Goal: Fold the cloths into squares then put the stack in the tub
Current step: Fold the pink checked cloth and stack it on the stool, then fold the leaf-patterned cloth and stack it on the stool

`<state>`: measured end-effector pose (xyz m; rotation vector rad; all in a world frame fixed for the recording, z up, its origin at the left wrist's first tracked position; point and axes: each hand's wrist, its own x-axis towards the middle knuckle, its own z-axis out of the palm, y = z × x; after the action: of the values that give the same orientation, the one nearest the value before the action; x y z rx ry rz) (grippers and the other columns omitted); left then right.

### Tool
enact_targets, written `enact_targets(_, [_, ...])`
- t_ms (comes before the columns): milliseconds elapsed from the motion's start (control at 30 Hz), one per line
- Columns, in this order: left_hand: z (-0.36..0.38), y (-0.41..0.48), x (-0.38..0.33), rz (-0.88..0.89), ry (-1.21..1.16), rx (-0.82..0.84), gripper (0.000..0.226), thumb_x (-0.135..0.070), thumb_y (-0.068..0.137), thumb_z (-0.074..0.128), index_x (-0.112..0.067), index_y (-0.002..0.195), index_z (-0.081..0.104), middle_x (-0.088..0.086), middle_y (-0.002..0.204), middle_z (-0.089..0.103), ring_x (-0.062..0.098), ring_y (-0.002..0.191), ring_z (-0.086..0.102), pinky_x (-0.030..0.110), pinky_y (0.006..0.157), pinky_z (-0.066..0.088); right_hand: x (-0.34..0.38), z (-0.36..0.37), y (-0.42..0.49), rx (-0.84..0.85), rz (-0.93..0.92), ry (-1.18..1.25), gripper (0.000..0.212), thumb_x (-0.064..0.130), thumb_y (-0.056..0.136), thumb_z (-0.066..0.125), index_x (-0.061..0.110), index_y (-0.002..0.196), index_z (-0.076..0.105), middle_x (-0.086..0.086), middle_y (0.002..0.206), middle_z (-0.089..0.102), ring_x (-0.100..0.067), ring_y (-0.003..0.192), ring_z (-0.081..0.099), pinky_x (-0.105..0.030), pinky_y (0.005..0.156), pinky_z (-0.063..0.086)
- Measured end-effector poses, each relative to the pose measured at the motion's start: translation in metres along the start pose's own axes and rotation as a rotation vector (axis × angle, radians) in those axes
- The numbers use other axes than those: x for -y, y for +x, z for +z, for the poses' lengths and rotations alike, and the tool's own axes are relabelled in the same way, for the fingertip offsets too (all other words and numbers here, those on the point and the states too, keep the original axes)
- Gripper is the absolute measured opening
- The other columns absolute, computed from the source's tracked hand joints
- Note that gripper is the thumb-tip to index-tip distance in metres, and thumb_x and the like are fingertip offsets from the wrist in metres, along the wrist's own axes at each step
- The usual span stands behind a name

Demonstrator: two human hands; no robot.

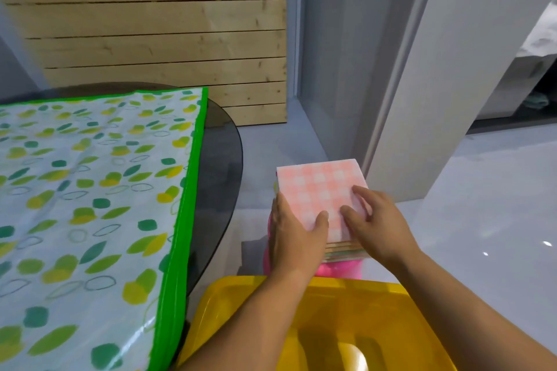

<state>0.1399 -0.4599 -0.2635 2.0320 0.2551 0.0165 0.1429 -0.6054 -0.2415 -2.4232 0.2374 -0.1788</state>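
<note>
Left hand [297, 235] at 7 o'clock, right hand [381, 227] at 5, clasp the pink-checked folded cloth stack [319, 187]; pink plastic tub [340, 270] directly beneath.

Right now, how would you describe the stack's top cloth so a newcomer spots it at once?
Find the dark round table with its leaf-print mat; right of it, past the yellow plastic piece, the left hand and right hand are on a stack of folded cloths. The top cloth is a pink-and-white checked square, whereas those beneath show only thin coloured edges.
</note>
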Motion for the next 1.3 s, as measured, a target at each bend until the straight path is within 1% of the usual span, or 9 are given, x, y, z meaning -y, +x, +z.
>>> enact_targets(200, [0.003, 0.003, 0.005, 0.007, 0.017, -0.006, 0.085, -0.055, 0.088, 0.064, -0.037, 0.153, 0.013, -0.004, 0.155, 0.038, 0.025, 0.137, 0.047, 0.050, 0.101, 0.053, -0.001, 0.007, -0.002, 0.005, 0.017, 0.022, 0.055, 0.047, 0.095, 0.054, 0.025, 0.144, 0.044, -0.002, 0.147, 0.044, -0.024, 0.125, 0.050, -0.043, 0.099, 0.049])
enact_targets(400, [0.002, -0.012, -0.010, 0.025, 0.067, -0.104, 0.087, -0.055, 0.093, 0.058, -0.035, 0.155, 0.000, -0.001, 0.166, 0.019, 0.029, 0.150, 0.027, 0.053, 0.116, 0.037, 0.003, -0.013, -0.015, -0.079, -0.014, 0.056, 0.053, 0.046, 0.094, 0.056, 0.024, 0.142, 0.048, 0.002, 0.147, 0.045, -0.020, 0.127, 0.049, -0.039, 0.100, 0.046])
enact_targets(667, [-0.033, -0.090, -0.089, -0.076, -0.369, 0.040, 0.067, -0.049, 0.101, 0.049, -0.044, 0.154, 0.008, -0.011, 0.161, 0.028, 0.023, 0.141, 0.043, 0.043, 0.106, 0.051, 0.050, -0.080, -0.073, -0.159, -0.022, 0.095, 0.057, 0.058, 0.088, 0.047, 0.028, 0.137, 0.053, 0.000, 0.142, 0.051, -0.021, 0.125, 0.052, -0.042, 0.098, 0.049])
enact_targets(833, [-0.113, -0.114, -0.122, -0.004, -0.524, 0.134, 0.063, -0.056, 0.091, 0.051, -0.044, 0.147, 0.025, -0.007, 0.144, 0.048, 0.021, 0.122, 0.058, 0.041, 0.102, 0.052, 0.119, -0.114, -0.117, -0.115, -0.128, 0.141, 0.033, 0.040, 0.097, 0.051, 0.024, 0.123, 0.062, 0.005, 0.122, 0.064, -0.020, 0.113, 0.060, -0.031, 0.086, 0.049])
enact_targets(933, [-0.188, -0.118, -0.121, 0.100, -0.486, 0.096, 0.039, -0.039, 0.099, 0.055, -0.033, 0.136, 0.044, -0.014, 0.127, 0.055, 0.001, 0.110, 0.054, 0.019, 0.096, 0.041, 0.173, -0.119, -0.142, -0.031, -0.241, 0.118, 0.016, 0.038, 0.097, 0.052, 0.033, 0.108, 0.064, 0.017, 0.104, 0.066, -0.008, 0.101, 0.062, -0.025, 0.080, 0.047])
enact_targets(1000, [-0.243, -0.122, -0.109, 0.150, -0.436, 0.086, 0.028, -0.028, 0.101, 0.056, -0.030, 0.129, 0.050, -0.013, 0.121, 0.057, -0.001, 0.109, 0.056, 0.012, 0.089, 0.040, 0.210, -0.114, -0.159, 0.068, -0.310, 0.066, 0.017, 0.039, 0.097, 0.053, 0.035, 0.108, 0.065, 0.022, 0.105, 0.065, 0.000, 0.097, 0.061, -0.026, 0.084, 0.052])
enact_targets(1133, [-0.356, -0.137, -0.055, 0.219, -0.118, 0.107, 0.009, -0.029, 0.099, 0.061, -0.029, 0.108, 0.060, -0.010, 0.104, 0.063, 0.000, 0.090, 0.061, 0.011, 0.069, 0.045, 0.281, -0.084, -0.195, 0.285, -0.463, -0.044, 0.022, 0.041, 0.094, 0.058, 0.032, 0.112, 0.067, 0.022, 0.109, 0.066, 0.004, 0.099, 0.060, -0.023, 0.090, 0.051])
enact_targets(1233, [-0.430, -0.147, -0.001, 0.304, 0.353, 0.182, 0.004, -0.040, 0.094, 0.062, -0.037, 0.093, 0.062, -0.017, 0.102, 0.062, -0.002, 0.095, 0.059, 0.012, 0.079, 0.044, 0.320, -0.048, -0.221, 0.419, -0.577, -0.147, 0.033, 0.048, 0.092, 0.059, 0.032, 0.120, 0.064, 0.022, 0.124, 0.060, 0.007, 0.107, 0.052, -0.016, 0.095, 0.042])
enact_targets(1300, [-0.469, -0.151, 0.030, 0.383, 0.599, 0.234, 0.024, -0.060, 0.086, 0.053, -0.041, 0.098, 0.062, -0.023, 0.110, 0.056, -0.004, 0.107, 0.052, 0.021, 0.097, 0.042, 0.336, -0.021, -0.235, 0.472, -0.601, -0.151, 0.034, 0.049, 0.090, 0.060, 0.033, 0.120, 0.063, 0.021, 0.128, 0.056, 0.004, 0.113, 0.049, -0.017, 0.098, 0.039])
